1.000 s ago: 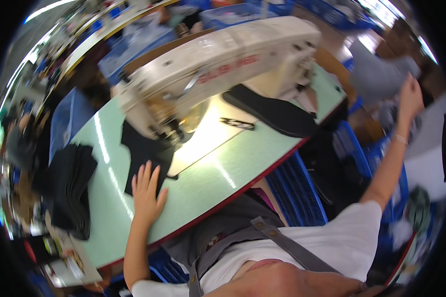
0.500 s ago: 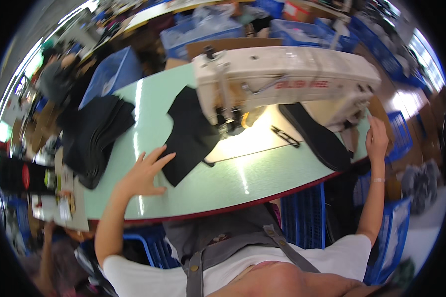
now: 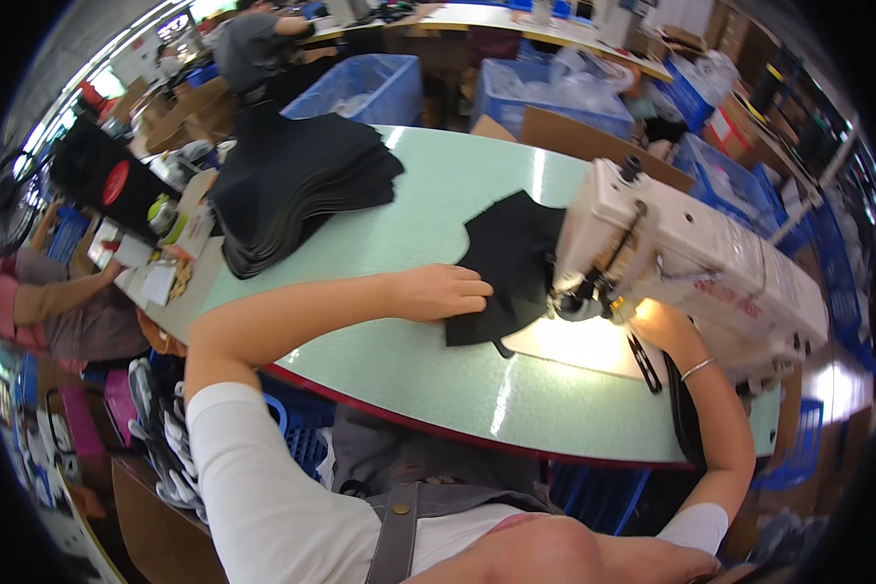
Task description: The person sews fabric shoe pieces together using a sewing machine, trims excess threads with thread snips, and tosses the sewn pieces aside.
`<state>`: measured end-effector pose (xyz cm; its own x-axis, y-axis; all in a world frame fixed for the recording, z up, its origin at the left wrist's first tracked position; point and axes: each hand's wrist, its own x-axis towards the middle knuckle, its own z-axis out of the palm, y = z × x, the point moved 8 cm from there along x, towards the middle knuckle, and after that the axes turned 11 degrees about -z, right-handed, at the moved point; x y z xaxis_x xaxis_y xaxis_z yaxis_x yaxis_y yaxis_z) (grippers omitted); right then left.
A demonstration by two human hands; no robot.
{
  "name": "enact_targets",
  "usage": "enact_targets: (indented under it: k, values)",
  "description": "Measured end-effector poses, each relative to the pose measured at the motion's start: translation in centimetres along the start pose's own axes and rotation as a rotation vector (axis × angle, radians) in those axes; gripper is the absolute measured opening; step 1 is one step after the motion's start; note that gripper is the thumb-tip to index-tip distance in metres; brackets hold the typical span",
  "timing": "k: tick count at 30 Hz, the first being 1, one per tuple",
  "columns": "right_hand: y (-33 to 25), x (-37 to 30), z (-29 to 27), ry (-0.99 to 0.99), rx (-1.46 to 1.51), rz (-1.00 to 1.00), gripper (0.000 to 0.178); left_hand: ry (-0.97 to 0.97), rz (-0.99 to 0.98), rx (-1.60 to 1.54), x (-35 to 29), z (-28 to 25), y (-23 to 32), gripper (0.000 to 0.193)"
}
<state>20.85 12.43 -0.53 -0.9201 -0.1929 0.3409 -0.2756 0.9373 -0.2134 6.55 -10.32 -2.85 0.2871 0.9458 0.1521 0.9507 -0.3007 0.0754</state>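
A black fabric piece (image 3: 504, 258) with a cut outline lies on the pale green tabletop, its right side reaching the needle area of the white sewing machine (image 3: 696, 268). My left hand (image 3: 443, 292) rests on that piece's left edge, fingers bent and drawn together over it, thumb hidden. Under the machine's arm, beside the lit needle area, is my right hand (image 3: 662, 326); glare and the machine obscure its fingertips. Close to its wrist lies a flat black slotted piece (image 3: 644, 363). Another black fabric piece (image 3: 686, 414) is partly covered by my right forearm.
A thick stack of black fabric pieces (image 3: 297, 180) stands at the table's far left. Blue bins (image 3: 360, 88) with plastic bags line the far side. A co-worker's arm (image 3: 63, 297) shows at the left, another person (image 3: 253, 49) farther back.
My view has turned left. My left hand has gone from spread above the table to bent on the fabric's edge. My right hand has left the machine's right end for the needle area.
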Motion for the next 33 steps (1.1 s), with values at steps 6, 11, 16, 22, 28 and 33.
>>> enact_targets:
  k: [6,11,16,22,28,33]
  values:
    - [-0.6,0.7,1.8,-0.065,-0.124,-0.243,0.012,0.007,-0.032,0.021,1.2,-0.1,0.4,0.045]
    - [-1.1,-0.3,2.8,-0.120,-0.287,-0.439,0.016,0.166,0.055,0.017,3.7,-0.1,1.2,0.026]
    - [-3.6,-1.1,2.7,-0.165,-0.564,-0.661,0.036,0.156,0.121,0.128,5.9,0.3,2.5,0.008]
    - [-8.6,1.3,1.4,-0.176,-0.783,-0.744,0.036,0.048,0.140,0.255,7.3,-0.1,4.1,0.014]
    - [-9.8,0.3,2.7,-0.001,-0.848,-0.915,0.040,0.241,0.172,0.414,7.2,0.4,4.4,0.011]
    - [-9.4,0.9,2.5,-0.089,-0.835,-0.652,0.030,0.371,0.107,0.488,6.0,1.2,5.8,0.011]
